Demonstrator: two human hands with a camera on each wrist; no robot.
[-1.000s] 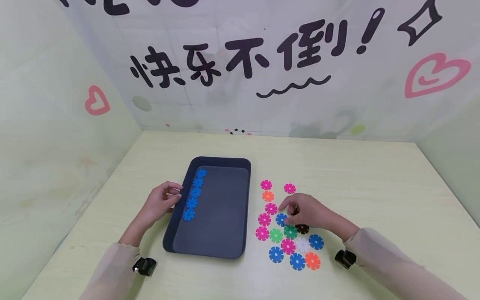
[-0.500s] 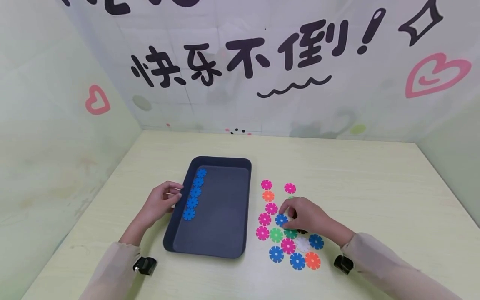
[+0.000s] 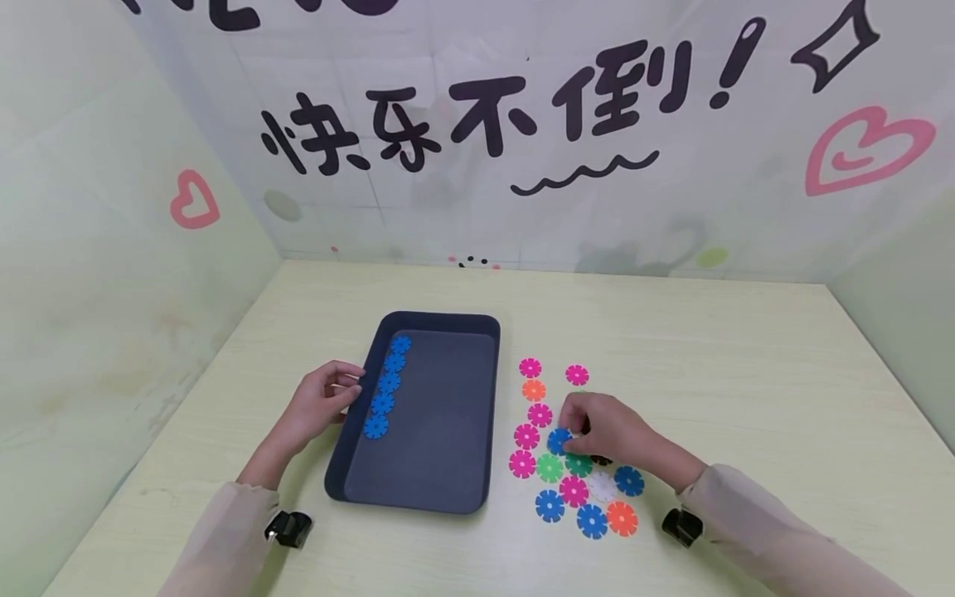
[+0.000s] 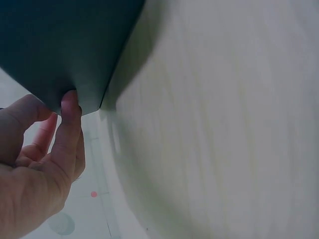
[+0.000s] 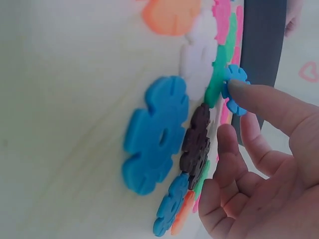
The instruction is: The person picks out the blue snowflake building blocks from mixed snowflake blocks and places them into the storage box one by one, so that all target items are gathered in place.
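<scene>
At the tray's left side, my left hand (image 3: 319,402) holds the dark tray (image 3: 433,414) with thumb and fingertips at its rim. The left wrist view shows a fingertip against the tray's outer wall (image 4: 65,45). Blue snowflake discs (image 3: 389,382) form a column along the left of the tray floor. Over the scattered pieces, my right hand (image 3: 608,427) pinches a blue snowflake disc (image 3: 556,441) between thumb and finger. In the right wrist view this disc (image 5: 238,75) is tilted on edge under the thumb, and the other fingers are curled.
Right of the tray lie loose discs: pink (image 3: 522,464), orange (image 3: 622,519), light green (image 3: 550,468), dark green (image 3: 578,464), white (image 3: 601,487) and blue (image 3: 592,521). Black discs (image 5: 195,137) lie partly hidden under my right hand. A printed wall sheet (image 3: 462,215) stands behind the table.
My right hand has lowered slightly and its thumb and finger have drawn in on the blue disc, which has shifted a little towards me. The left hand and tray stay in place.
</scene>
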